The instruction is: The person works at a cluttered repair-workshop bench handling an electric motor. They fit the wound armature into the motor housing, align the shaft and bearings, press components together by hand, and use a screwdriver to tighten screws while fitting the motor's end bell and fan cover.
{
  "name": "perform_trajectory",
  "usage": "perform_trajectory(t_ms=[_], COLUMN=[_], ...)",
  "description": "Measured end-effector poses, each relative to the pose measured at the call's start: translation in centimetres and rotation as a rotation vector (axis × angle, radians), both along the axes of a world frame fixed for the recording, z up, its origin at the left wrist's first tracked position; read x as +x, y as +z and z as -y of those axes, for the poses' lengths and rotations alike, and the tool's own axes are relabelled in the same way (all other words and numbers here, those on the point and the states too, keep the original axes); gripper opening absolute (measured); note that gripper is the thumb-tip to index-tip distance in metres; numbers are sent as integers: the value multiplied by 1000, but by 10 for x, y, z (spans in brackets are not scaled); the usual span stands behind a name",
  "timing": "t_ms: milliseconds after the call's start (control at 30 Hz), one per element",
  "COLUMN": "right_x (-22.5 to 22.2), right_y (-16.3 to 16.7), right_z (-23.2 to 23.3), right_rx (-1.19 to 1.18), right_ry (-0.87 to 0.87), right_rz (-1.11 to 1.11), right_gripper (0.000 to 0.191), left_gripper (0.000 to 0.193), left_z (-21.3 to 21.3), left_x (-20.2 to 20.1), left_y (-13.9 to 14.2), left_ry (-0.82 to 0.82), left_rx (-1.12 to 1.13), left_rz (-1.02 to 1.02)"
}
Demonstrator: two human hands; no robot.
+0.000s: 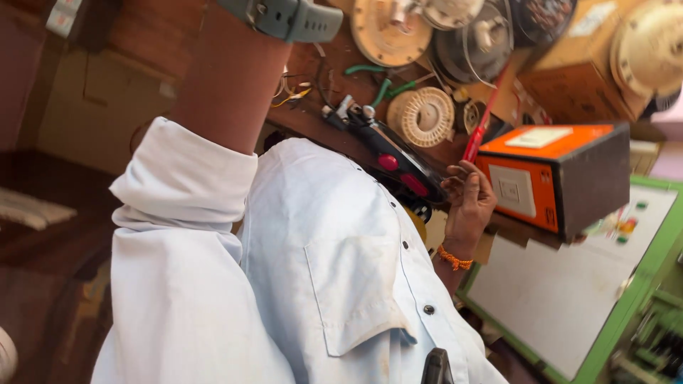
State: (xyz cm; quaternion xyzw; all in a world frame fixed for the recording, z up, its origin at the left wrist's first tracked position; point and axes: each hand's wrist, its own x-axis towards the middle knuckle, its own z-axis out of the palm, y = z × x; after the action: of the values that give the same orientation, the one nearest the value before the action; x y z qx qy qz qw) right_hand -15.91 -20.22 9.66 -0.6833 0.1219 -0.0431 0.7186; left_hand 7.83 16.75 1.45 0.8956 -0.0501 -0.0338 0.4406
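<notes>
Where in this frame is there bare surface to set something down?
The white panel inside the green frame, below the orange box, is bare. The wooden bench above is crowded with winding spools, wires and fan parts; the right hand grips a red screwdriver.

this is an electrical repair workshop: the brown wooden workbench (334,121) is strewn with round fan motor housings (388,28), a cream winding bobbin (421,116), loose green wires (380,89), an orange and black box (555,178), and a green-framed panel (626,299).
</notes>
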Motion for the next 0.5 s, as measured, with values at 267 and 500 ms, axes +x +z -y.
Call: perform_trajectory(t_ms=[267, 500], right_x=[-120, -215], right_y=[-30, -38], right_z=[-11, -24], right_rx=[-1, 31], right_ry=[-374, -720], right_rz=[-49, -68], right_gripper=[29, 28], left_gripper=[17, 18], left_z=[68, 146], left_x=[21, 31], left_y=[13, 24], left_ry=[-225, -441], left_rx=[53, 125], left_rz=[21, 36])
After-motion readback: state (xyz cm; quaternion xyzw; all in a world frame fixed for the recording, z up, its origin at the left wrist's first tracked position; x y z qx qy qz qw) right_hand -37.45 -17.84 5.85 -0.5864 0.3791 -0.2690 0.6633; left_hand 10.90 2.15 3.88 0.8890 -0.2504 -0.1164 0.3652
